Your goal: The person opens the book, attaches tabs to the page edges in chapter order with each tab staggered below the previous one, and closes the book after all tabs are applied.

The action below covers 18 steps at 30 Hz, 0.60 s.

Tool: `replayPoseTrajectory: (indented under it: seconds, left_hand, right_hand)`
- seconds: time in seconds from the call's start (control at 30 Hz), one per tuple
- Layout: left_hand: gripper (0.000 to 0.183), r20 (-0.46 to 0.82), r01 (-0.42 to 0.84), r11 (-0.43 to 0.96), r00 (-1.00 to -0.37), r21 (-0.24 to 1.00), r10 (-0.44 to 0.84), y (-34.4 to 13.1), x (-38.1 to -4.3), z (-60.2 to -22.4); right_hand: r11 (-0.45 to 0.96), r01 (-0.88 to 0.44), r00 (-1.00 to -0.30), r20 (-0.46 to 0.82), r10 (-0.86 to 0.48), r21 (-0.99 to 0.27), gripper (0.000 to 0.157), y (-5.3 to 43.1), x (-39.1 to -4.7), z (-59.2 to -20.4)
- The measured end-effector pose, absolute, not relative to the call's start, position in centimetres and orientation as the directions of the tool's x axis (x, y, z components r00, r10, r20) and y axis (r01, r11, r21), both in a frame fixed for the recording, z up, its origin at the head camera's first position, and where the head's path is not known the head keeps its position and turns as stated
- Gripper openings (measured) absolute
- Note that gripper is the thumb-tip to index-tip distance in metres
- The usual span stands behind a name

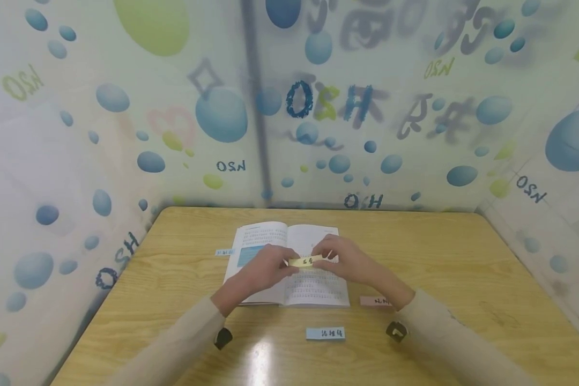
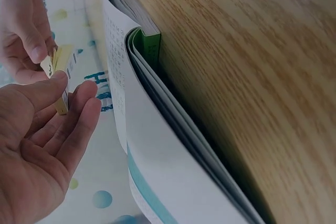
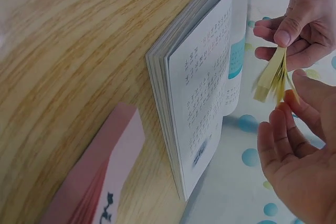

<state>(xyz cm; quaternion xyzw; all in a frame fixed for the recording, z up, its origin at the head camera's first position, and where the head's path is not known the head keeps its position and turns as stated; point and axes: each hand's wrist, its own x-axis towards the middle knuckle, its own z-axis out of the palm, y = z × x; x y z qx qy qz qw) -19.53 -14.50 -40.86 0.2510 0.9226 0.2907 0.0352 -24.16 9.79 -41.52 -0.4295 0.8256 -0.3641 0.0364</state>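
A pad of yellow sticky notes (image 1: 305, 262) with dark handwriting on it is held above an open book (image 1: 316, 295). My left hand (image 1: 267, 265) grips one end of the pad between thumb and fingers. At the other end, my right hand (image 1: 346, 260) pinches the loose edge of a sheet with thumb and forefinger. The right wrist view shows the pad's sheets (image 3: 274, 74) fanned apart toward my right fingers. How many sheets the right fingers hold cannot be told. Printed pages of the book (image 3: 202, 85) lie below both hands.
A pink sticky note pad (image 1: 372, 301) lies under my right forearm. Nearer the front is a blue pad (image 1: 325, 334) with handwriting. A light blue strip (image 1: 223, 252) lies at the book's left edge. Behind the wooden table (image 1: 439, 246) hangs a patterned curtain (image 1: 395, 107).
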Motion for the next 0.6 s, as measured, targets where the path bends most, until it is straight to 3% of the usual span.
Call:
replayPoseTrajectory:
  seconds: [0.27,0.6]
  left_hand:
    - [0.022,0.103,0.439,0.692,-0.877,0.573,0.47,-14.34,-19.29,-41.12]
    - [0.022,0.071,0.395,0.696,-0.893,0.6,0.445,-14.26,-19.39,-41.5]
  right_hand:
    - [0.37,-0.644,-0.661,0.244,-0.709,-0.67,0.004,9.8,-23.99,-41.47]
    - [0.419,-0.617,-0.705,0.231,-0.67,-0.666,0.005,9.61,-23.72,-41.42]
